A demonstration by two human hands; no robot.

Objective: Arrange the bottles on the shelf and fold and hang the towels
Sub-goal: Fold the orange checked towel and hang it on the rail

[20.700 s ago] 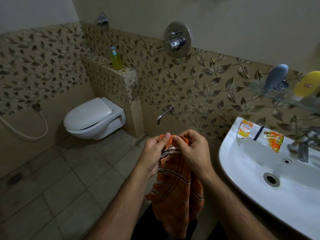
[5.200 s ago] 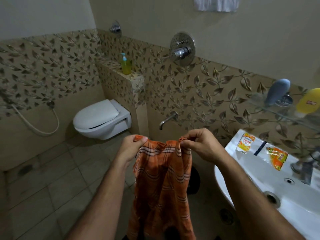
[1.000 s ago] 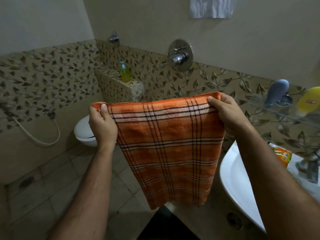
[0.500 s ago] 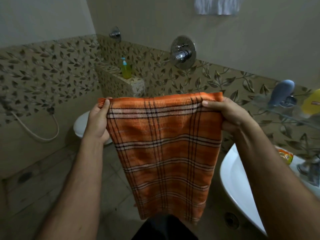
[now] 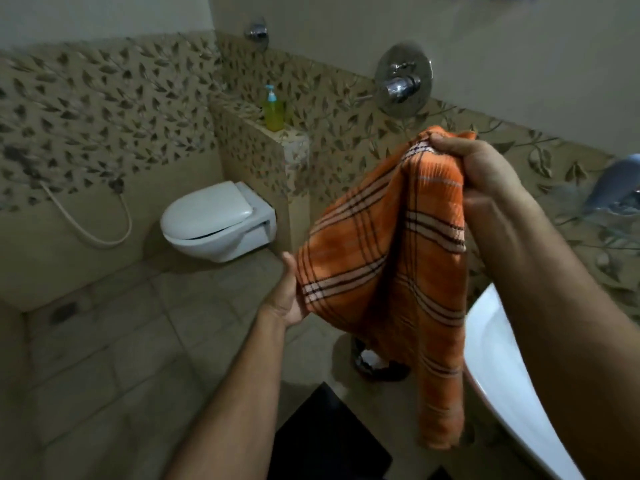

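Leaf-patterned tiles (image 5: 104,109) cover the lower bathroom walls, with plain paint above them and grey floor tiles (image 5: 114,358) below. From my remote seat I see a white wall-hung toilet (image 5: 216,220) with its lid down, set against a low tiled ledge (image 5: 277,157). On that ledge stands a green pump bottle (image 5: 273,110) with a blue top. Higher on the wall sits a round chrome shower valve (image 5: 403,83), and a pale hose (image 5: 93,223) loops along the left wall.

I have the orange plaid towel (image 5: 398,265) held in the air in front of me, above the floor and just beside the white sink (image 5: 502,368) at the lower right. My right hand (image 5: 485,174) is the higher one; its fingers are curled round the bunched top of the cloth, clamping it firmly. My left hand (image 5: 289,289) is lower and to the left, pinching the towel's left edge with the thumb on the near side. Between the two grips the cloth slants and sags in soft folds, and a long tail hangs down past the sink's rim.

At the far right edge I make out a blurred blue-grey bottle (image 5: 616,183); what it rests on I cannot tell. A dark shape (image 5: 377,368) lies on the floor under the towel, too dim to identify.
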